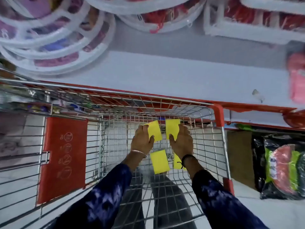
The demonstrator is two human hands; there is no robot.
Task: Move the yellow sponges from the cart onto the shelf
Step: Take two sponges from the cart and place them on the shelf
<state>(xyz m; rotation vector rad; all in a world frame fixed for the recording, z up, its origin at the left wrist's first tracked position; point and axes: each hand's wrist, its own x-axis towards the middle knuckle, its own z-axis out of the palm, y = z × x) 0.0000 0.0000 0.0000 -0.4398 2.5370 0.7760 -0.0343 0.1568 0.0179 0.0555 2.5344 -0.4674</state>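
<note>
Both sleeves [105, 195] low in cart [217, 116], fingers [145, 129] gripping yellow sponges [155, 131].

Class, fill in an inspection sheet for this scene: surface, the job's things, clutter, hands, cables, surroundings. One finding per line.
Surface: white shelf with a red front edge, bare in the middle; blurred.
Job's things: four yellow sponges in the wire cart; upper left sponge, upper right sponge, lower sponge, and a fourth sponge partly hidden by the right wrist.
Clutter: red flap on the cart's child seat.
Hands: left hand grips the upper left sponge; right hand grips the upper right sponge.
Cables: nothing seen.
Surroundings: round white packs at the shelf's back; black packet lower right.
</note>
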